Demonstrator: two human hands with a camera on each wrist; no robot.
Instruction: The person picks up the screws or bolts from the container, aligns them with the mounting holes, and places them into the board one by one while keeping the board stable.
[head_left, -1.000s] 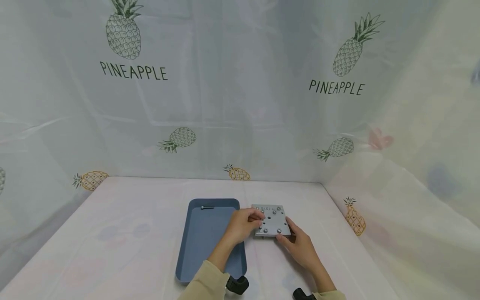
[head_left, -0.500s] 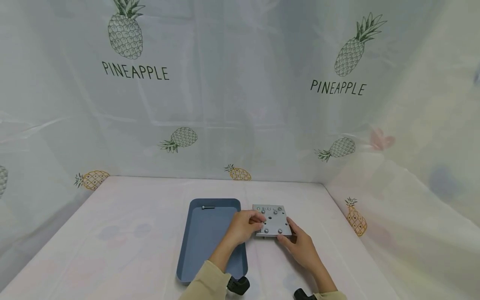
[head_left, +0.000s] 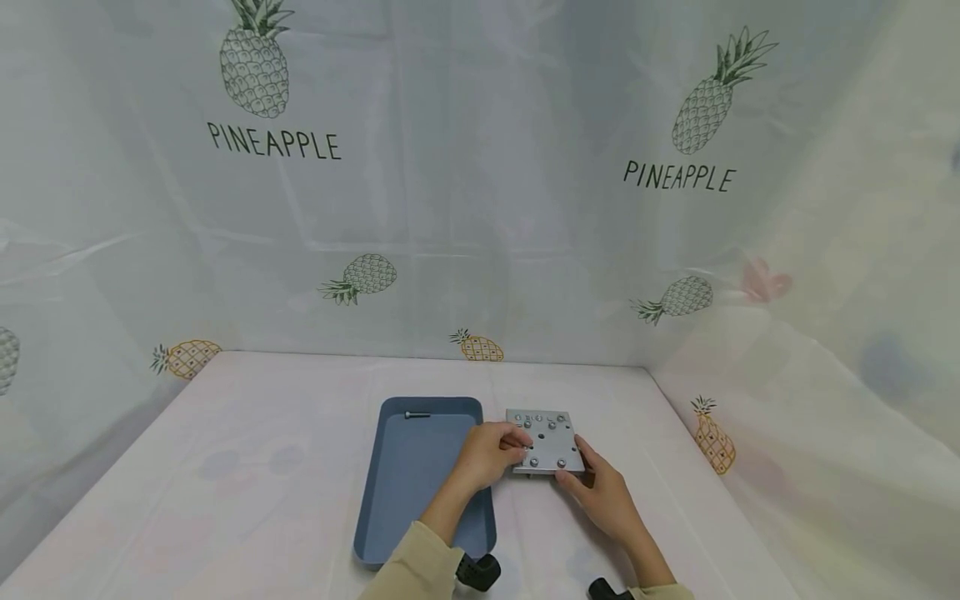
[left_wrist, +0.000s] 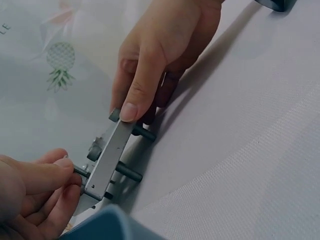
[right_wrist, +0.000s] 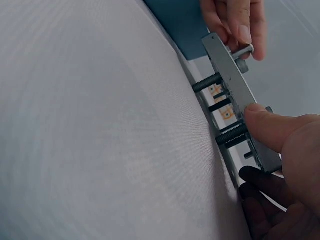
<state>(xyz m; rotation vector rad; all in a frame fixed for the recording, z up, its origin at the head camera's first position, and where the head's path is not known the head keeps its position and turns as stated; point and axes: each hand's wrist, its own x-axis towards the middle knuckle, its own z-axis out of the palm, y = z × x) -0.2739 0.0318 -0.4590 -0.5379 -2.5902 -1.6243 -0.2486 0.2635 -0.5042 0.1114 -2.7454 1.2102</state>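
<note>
A silver metal plate (head_left: 553,446) with several bolts through it is held just above the table, their threaded shanks (right_wrist: 232,134) sticking out of its underside. My right hand (head_left: 606,493) grips the plate's right edge, thumb on the near side. At the plate's left edge my left hand (head_left: 486,454) pinches a bolt (left_wrist: 81,171) between thumb and fingertips. In the right wrist view that bolt's head (right_wrist: 249,49) shows beside the left fingers (right_wrist: 244,32), and its shank meets the plate's face. How deep it sits I cannot tell.
A blue tray (head_left: 367,500) lies left of the plate, partly under my left forearm. One loose bolt (head_left: 417,415) rests near its far end. A white cloth covers the table (head_left: 247,467), and a pineapple-print curtain (head_left: 480,208) stands behind and at the sides.
</note>
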